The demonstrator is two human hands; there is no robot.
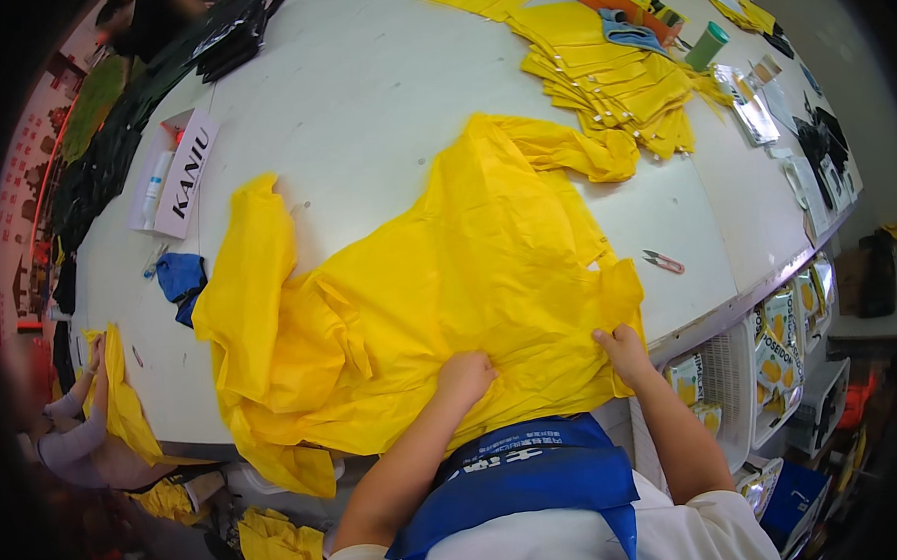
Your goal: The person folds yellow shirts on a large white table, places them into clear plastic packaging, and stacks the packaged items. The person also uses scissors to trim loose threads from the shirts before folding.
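Where the white table (361, 104) spans the frame from upper left to right, it bears a yellow garment (457, 250), spread crumpled across the centre and hanging over the near edge at lower left. A fanned yellow stack (600, 83) lies at upper right, apart from the garment's raised corner. At lower centre the left hand (466, 377) is curled closed on a gathered fold, its fingertips hidden; at lower right of centre the right hand (624, 354) pinches the garment near its right-hand edge, thumb uppermost. Creases run between the two grips, so an even, sideways pull would probably smooth this stretch best, provided neither hand bunches more cloth. The overhanging part may drag on the sheet by its weight; lifting it onto the table first seems prudent. Snips (664, 262), right of centre, lie just beside the garment and could snag thin material drawn across them.
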